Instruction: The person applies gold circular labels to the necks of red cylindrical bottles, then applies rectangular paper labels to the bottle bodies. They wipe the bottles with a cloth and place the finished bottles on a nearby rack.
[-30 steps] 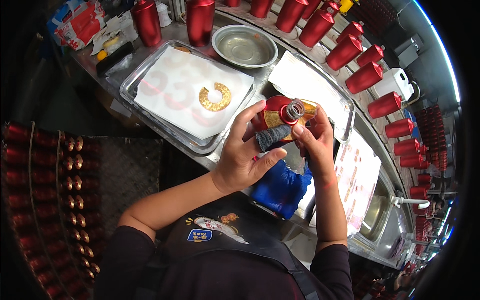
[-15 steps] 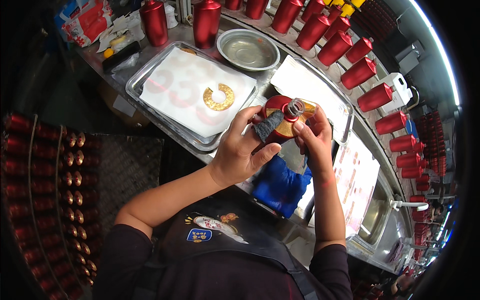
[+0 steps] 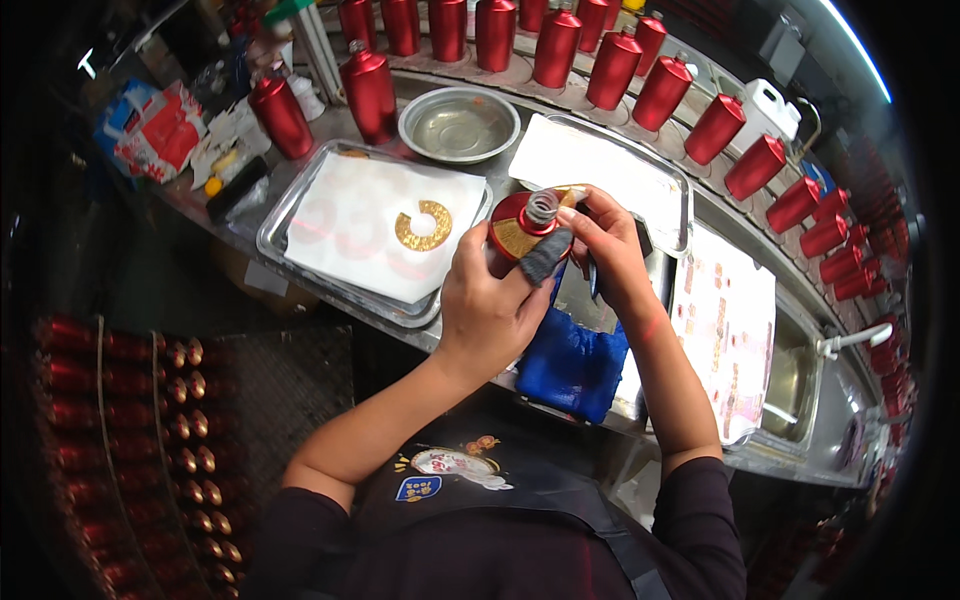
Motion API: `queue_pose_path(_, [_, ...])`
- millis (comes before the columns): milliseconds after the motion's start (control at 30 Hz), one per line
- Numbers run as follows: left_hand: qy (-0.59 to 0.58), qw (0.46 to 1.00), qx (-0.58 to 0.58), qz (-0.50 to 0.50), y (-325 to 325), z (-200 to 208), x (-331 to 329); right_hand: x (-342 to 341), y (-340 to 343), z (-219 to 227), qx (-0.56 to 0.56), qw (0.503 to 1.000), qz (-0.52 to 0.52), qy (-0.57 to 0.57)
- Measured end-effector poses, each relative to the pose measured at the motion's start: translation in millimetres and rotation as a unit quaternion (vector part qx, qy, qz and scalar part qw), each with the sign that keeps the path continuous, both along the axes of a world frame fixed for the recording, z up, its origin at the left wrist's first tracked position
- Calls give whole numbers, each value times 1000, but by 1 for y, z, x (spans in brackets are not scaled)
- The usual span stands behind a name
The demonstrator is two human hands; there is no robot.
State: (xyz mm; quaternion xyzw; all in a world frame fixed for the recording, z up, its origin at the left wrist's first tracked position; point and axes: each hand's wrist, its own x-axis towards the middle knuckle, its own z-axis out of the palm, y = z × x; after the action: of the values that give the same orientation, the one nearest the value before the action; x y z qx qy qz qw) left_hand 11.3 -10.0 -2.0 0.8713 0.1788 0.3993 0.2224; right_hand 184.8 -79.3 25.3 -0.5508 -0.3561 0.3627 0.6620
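Note:
A glossy red bottle (image 3: 505,262) with a clear threaded neck is gripped in my left hand (image 3: 482,310); one finger wears a dark grey cloth cover and presses near the bottle's shoulder. A gold foil label (image 3: 513,240) curves round that shoulder, lying against it on the left. To the right of the neck, my right hand (image 3: 607,240) pinches the label's edge between thumb and fingers. Something slim and dark shows beneath the right palm; its kind is unclear. Another gold C-shaped label (image 3: 424,226) lies on white backing paper (image 3: 350,225) left of the bottle.
A metal tray (image 3: 275,235) bears the paper. Behind it stand a metal bowl of liquid (image 3: 460,125) and red bottles (image 3: 370,95). More bottles line a curved conveyor (image 3: 590,105). A blue cloth (image 3: 570,370) lies at the table's front edge. Printed sheets (image 3: 725,330) lie at right.
The view has swung, shifting the scene. The bottle has turned in my left hand, and the label's left part now lies against the shoulder. My right fingers have shifted closer to the neck.

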Motion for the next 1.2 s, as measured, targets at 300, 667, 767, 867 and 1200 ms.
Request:
queue_pose_path(300, [-54, 995, -84, 3, 6, -8, 17, -7, 1, -13, 121, 992, -12, -17])
queue_pose_path(667, [89, 960, -216, -154, 46, 7, 4, -3, -15, -9, 70, 997, 22, 35])
queue_pose_path(767, [48, 889, -389, -238, 56, 16, 6, -2, -11, -10, 72, 997, -5, 25])
queue_pose_path(867, [39, 942, -260, -211, 52, 21, 6, -3, -9, -10, 69, 997, 0, 19])
queue_pose_path(1200, [-47, 795, -528, -295, 59, 10, 5, -11, -21, -12, 42, 998, 24, -48])
